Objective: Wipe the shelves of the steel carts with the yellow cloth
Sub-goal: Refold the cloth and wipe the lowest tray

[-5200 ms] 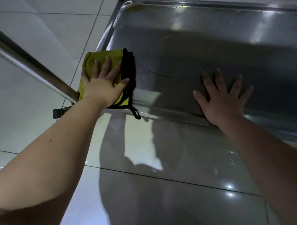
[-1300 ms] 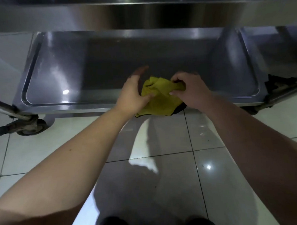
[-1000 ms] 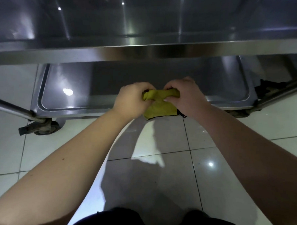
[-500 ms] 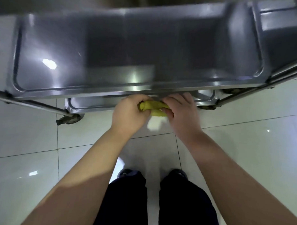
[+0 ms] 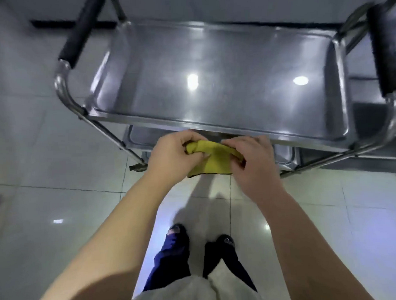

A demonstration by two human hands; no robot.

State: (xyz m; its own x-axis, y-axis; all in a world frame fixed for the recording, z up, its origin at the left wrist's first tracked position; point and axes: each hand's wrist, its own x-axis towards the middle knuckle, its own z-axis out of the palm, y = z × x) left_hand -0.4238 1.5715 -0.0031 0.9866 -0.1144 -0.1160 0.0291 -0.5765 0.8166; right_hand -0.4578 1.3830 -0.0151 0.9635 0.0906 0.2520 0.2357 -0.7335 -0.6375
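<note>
Holding the yellow cloth [image 5: 212,160] bunched in the air between both hands, per the head view. Gripped at its left end by the curled left hand [image 5: 172,155] and pinched at its right end by the bent fingers of the right hand [image 5: 252,163]. Positioned just short of the near rim of the top shelf [image 5: 211,58] of the steel cart [image 5: 61,87]; cannot tell whether touching. Rolled with the long axis left to right, parallel to that rim, with a loose flap hanging below. Judged as refolding ahead of a wipe. Requires a forward reach over the rim onto the shelf straight ahead, about equally near to either hand. Partly hides the lower shelf [image 5: 142,138] beneath.
</note>
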